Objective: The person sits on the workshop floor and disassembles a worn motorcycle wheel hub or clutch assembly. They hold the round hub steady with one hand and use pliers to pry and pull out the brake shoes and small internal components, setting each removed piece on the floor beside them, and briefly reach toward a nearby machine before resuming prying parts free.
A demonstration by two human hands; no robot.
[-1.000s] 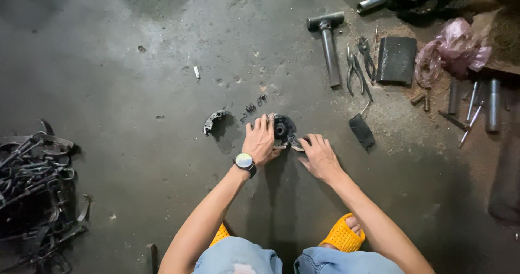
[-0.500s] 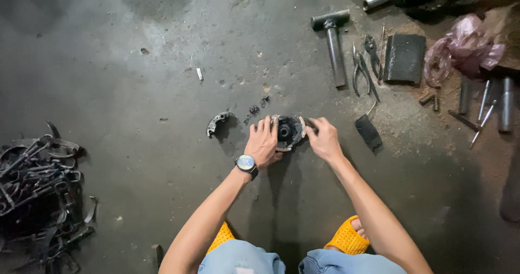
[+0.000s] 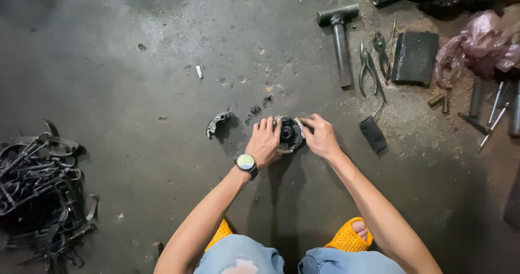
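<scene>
Far out past my left hand lies a tangle of black metal scrap, and nearer it a curved brake shoe on the concrete floor. My left hand grips the left side of the round dark hub assembly, which sits on the floor between both hands. My right hand pinches its right edge with the fingertips. Beyond my right hand lie a hammer and pliers. I judge the greasy part could slip and fingers get pinched if a spring lets go.
</scene>
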